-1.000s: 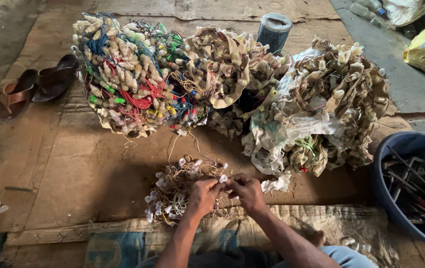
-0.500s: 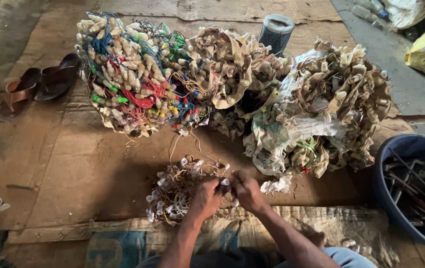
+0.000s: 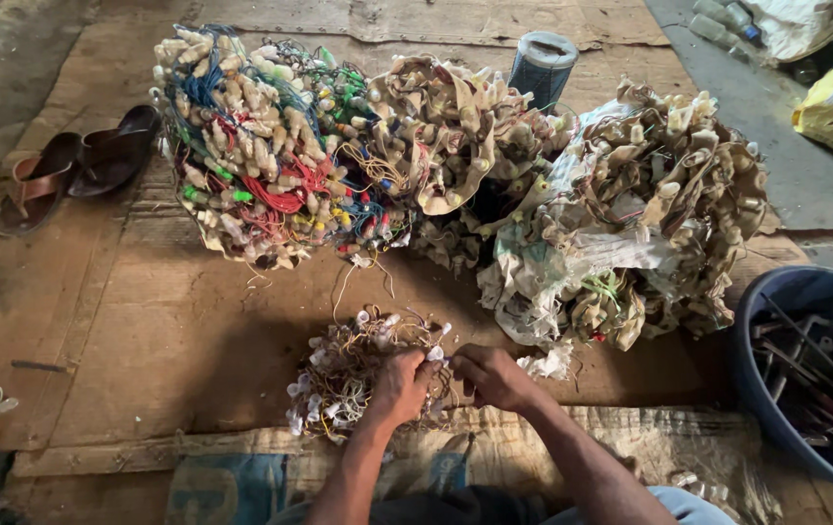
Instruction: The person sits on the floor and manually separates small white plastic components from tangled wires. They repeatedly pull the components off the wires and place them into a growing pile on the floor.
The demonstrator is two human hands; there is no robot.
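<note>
Both hands meet right at the near edge of a small tangle of wired sockets [image 3: 353, 379] lying on the brown mat [image 3: 144, 331]. The left hand [image 3: 399, 387] is curled shut over the wires, and the right hand [image 3: 490, 377] pinches a white socket [image 3: 435, 355] just beside it. Big bundles [image 3: 455, 165] sit beyond the tangle, a blue tub [image 3: 776, 301] off to its right.
</note>
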